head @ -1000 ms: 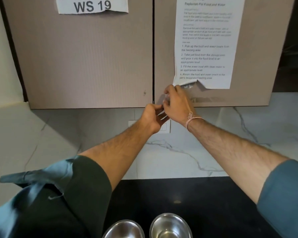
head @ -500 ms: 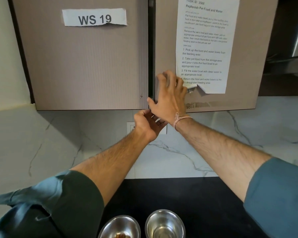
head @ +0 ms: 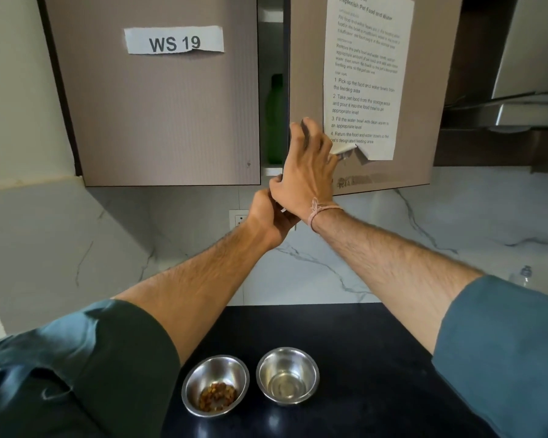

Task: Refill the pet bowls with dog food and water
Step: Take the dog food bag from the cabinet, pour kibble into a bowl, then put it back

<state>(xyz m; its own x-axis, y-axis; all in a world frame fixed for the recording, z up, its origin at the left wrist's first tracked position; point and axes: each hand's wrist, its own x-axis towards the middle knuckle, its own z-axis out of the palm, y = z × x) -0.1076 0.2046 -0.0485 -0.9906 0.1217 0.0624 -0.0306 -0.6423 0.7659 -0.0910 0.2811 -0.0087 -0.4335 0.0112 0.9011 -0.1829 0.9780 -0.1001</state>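
Two round bowls of polished steel are being kept side by side, close but apart, on the glossy black countertop (head: 377, 358) at the near edge. The left bowl (head: 215, 368) is holding a small heap of brown kibble (head: 217, 395), and the right bowl (head: 287, 361) is holding a shallow pool of clear water. Above them the right cabinet door (head: 306, 58), matt taupe and finely ribbed, is being held ajar. A narrow gap is being exposed beside the left door (head: 171, 121), where an upright green shape (head: 277, 118) is being glimpsed, too blurred to name. The right hand (head: 307, 172) is being laid against the open door near its free edge, its fingers (head: 307, 134) spread and nearly straight on the face and its thumb down at the lower corner; whether the thumb is being hooked behind the edge cannot be told. A knotted pink thread band (head: 321, 211) is being worn at that wrist. The left hand (head: 269, 216) is being held just beneath the right wrist with its back to the camera and its fingers curled out of sight, so whether anything is being grasped cannot be told. A white printed sheet (head: 364, 77), torn and curling at its bottom edge, is being displayed beside the right fingers, and a rough-edged paper strip (head: 174, 42) reading WS 19 on the left door. Grey-veined white marble (head: 393, 248) is being used for the backsplash.
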